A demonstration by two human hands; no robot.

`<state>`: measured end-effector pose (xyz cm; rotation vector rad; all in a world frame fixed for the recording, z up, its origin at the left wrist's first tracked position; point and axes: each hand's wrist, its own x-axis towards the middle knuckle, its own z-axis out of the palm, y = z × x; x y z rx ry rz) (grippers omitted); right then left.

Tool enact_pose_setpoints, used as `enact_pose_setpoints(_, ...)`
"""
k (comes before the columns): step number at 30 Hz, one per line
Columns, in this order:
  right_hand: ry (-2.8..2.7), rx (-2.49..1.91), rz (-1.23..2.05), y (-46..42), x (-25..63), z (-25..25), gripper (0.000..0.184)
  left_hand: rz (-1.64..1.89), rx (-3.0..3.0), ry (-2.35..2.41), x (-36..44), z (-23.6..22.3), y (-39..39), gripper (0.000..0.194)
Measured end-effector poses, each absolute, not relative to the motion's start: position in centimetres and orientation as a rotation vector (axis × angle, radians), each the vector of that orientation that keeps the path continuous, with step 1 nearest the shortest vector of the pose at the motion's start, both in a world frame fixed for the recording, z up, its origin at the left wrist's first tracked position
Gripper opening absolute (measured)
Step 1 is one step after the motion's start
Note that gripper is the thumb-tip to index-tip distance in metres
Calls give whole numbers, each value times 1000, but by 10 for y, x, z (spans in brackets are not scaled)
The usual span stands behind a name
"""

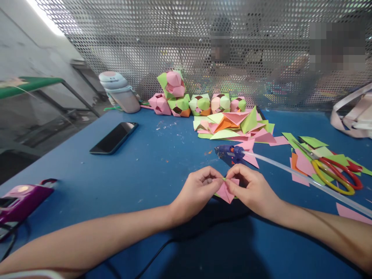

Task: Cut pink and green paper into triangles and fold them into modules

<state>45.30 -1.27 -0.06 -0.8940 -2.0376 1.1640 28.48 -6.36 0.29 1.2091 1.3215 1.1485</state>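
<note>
Between my hands is a small folded paper piece [228, 192], pink with a bit of green showing at its top and lower edges. My left hand [200, 188] pinches its upper left edge with thumb and finger. From the other side my right hand [250, 188] pinches the upper right edge, so the two thumbs almost meet. Just beyond the hands lies a blue glue gun [231, 151] with a long clear glue stick [290, 170] running out to the right. Fingers hide part of the paper.
Folded paper pieces [232, 126] are heaped behind the glue gun, with several finished paper balls [200, 104] against a perforated metal screen [174, 38]. Red and yellow scissors [334, 168] lie right. A phone [114, 138], a bottle [120, 93] and a purple device [26, 201] are left.
</note>
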Motion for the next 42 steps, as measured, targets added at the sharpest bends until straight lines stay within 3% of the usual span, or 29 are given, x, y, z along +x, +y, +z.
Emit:
enact_pose_setpoints(13, -2099, -783, 952, -16, 455, -1, 8, 1105, 1281, 1271, 284, 1, -64, 18)
enact_pose_setpoints(20, -2115, -753, 1012, -12, 458, -1, 8, 1148, 1353, 1356, 283, 4, -64, 16)
enact_pose_setpoints(25, -2044, -774, 1104, -12, 459, -6, 17, 1191, 1319, 1372, 283, -2, -63, 13)
enact_pose_setpoints(34, -2247, -462, 668, -13, 458, -12, 12, 1069, 1168, 1218, 288, -6, -67, 9)
enact_pose_setpoints(42, -2098, -694, 994, -16, 461, -8, 34, 1344, 1235, 1252, 282, -6, -60, 15)
